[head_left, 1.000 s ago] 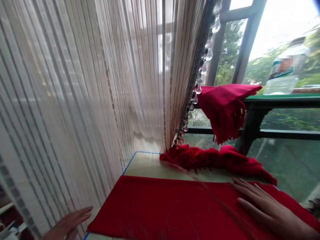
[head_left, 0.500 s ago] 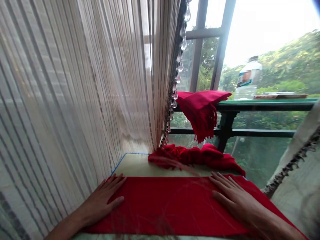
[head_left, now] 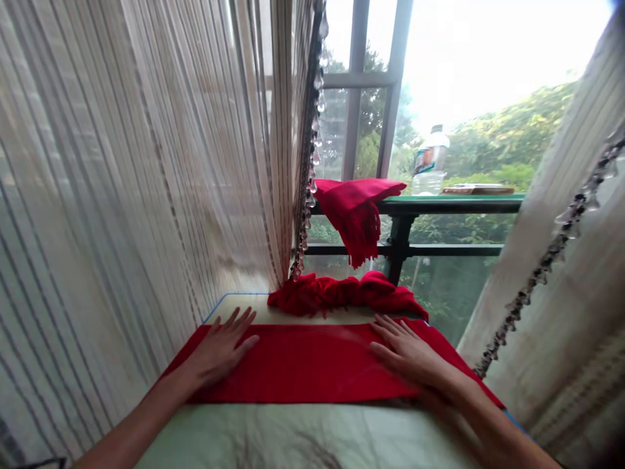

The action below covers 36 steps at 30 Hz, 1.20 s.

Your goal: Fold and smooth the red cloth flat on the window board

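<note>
A red cloth [head_left: 303, 365] lies smooth and flat across the pale table [head_left: 273, 433], like a wide band from side to side. On its left part rests my left hand [head_left: 222, 348], palm down with the fingers spread. My right hand [head_left: 405, 348] lies flat on the right part, its fingers stretched toward the far edge. Neither hand grips anything. Just beyond the cloth, a crumpled red cloth [head_left: 346, 294] sits along the table's far end. Farther off, a red fringed scarf [head_left: 354, 212] hangs over the railing.
A sheer striped curtain [head_left: 122, 195] edges the table's left side, and another curtain [head_left: 551, 260] with bead trim hangs at the right. On the dark railing [head_left: 463, 206] stand a plastic bottle [head_left: 430, 163] and a flat item [head_left: 478, 189]. Trees show outside.
The view has shifted right and back, showing more bare table at the front and more of the right curtain. Both hands stay flat on the red cloth, the left now farther in from its edge.
</note>
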Available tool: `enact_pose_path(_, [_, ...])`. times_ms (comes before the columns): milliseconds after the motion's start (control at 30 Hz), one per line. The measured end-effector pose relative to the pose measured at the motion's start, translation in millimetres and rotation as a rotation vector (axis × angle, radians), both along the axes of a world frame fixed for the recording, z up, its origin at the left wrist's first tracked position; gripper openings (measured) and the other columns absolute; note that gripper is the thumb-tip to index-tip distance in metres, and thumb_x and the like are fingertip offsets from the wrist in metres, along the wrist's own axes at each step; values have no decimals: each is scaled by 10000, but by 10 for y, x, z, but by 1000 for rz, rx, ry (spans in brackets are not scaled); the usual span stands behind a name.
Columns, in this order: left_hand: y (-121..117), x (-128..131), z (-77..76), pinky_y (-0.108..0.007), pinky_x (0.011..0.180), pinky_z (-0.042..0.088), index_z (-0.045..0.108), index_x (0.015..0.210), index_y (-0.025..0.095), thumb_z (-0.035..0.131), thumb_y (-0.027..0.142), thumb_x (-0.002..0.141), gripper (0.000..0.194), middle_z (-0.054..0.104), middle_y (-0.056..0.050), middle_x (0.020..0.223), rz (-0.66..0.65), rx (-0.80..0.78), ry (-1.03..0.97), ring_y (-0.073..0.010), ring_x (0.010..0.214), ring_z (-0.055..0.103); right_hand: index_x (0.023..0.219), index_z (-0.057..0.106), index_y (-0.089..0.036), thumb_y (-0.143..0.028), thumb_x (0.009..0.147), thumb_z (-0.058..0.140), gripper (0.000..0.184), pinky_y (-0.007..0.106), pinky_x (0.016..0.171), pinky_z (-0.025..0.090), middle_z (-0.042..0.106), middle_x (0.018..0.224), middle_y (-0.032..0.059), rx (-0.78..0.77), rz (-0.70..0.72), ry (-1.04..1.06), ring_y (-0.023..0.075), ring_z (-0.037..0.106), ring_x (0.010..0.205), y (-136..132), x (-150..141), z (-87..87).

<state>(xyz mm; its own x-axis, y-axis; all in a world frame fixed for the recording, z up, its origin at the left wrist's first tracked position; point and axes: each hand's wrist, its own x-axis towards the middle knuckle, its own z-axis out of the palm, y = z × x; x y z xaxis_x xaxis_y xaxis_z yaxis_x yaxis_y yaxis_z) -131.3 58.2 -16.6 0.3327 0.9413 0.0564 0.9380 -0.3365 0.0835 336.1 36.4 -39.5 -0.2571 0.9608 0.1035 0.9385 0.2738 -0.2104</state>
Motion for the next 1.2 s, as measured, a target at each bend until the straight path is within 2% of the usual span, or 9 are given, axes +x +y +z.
enact_pose_path(133, [-32, 292, -65, -590, 1210, 65, 188, 1587, 259, 246, 740, 967, 787, 139, -36, 1642, -7, -81, -21, -312, 1526, 78, 1518, 383, -197, -644, 972, 339, 707, 501, 1246, 155, 275, 1621, 101, 15, 12, 5, 279, 177, 1515, -22, -19, 20])
enact_pose_path(300, [-41, 264, -95, -642, 1183, 20, 286, 1564, 315, 293, 724, 966, 725, 188, -37, 1636, 16, -43, -66, -341, 1521, 88, 1504, 414, -191, -617, 979, 357, 679, 523, 1237, 182, 310, 1607, 127, 32, 24, 0, 295, 206, 1507, -41, -1, 40])
enact_pose_path(433, [97, 411, 110, -688, 1154, 1, 429, 1511, 288, 457, 708, 913, 731, 277, -76, 1612, -30, 22, -346, -406, 1504, 140, 1493, 425, -167, -620, 980, 364, 687, 612, 1220, 146, 292, 1609, 159, 55, 38, 7, 335, 196, 1506, -79, -91, 178])
enact_pose_path(533, [414, 682, 352, -529, 1191, 212, 429, 1516, 228, 261, 627, 1001, 673, 407, -81, 1562, -106, 59, -458, -318, 1469, 308, 1519, 377, -206, -609, 994, 353, 662, 593, 1235, 45, 254, 1633, 110, 99, 112, 30, 290, 114, 1528, -110, -419, 375])
enact_pose_path(600, [612, 868, 440, -407, 1145, 342, 533, 1442, 174, 156, 552, 1029, 675, 570, -88, 1437, -179, 44, -485, -263, 1361, 484, 1527, 355, -258, -622, 999, 332, 642, 527, 1251, 95, 270, 1636, 58, 92, 199, 51, 242, 147, 1527, -122, -748, 483])
enact_pose_path(733, [623, 1002, 345, -413, 1161, 317, 718, 1222, 262, 414, 591, 969, 514, 666, -39, 1322, -331, -38, -408, -283, 1327, 518, 1526, 349, -297, -653, 998, 286, 641, 543, 1245, 131, 263, 1641, 36, 70, 245, 90, 252, 160, 1524, -118, -1337, 473])
enact_pose_path(833, [370, 859, 154, -562, 1211, 73, 581, 1383, 373, 424, 622, 976, 502, 448, 2, 1542, -335, -46, -311, -308, 1487, 268, 1540, 322, -295, -678, 979, 308, 678, 613, 1227, 102, 226, 1651, 59, 42, 185, 105, 310, 123, 1527, -104, -1495, 312])
enact_pose_path(933, [162, 708, 10, -608, 1196, 4, 301, 1549, 390, 326, 678, 990, 630, 184, 2, 1646, -268, -58, -129, -309, 1530, 82, 1531, 345, -297, -703, 963, 317, 699, 588, 1232, 114, 243, 1648, 53, -31, 174, 89, 316, 157, 1521, -92, -1462, 167])
enact_pose_path(1200, [45, 809, -56, -575, 1212, -25, 166, 1589, 327, 281, 694, 990, 713, 87, 9, 1654, -253, -45, -53, -300, 1533, 26, 1554, 290, -271, -737, 948, 293, 765, 582, 1233, 56, 171, 1664, 64, -38, 204, 88, 299, 74, 1534, -96, -1395, 138])
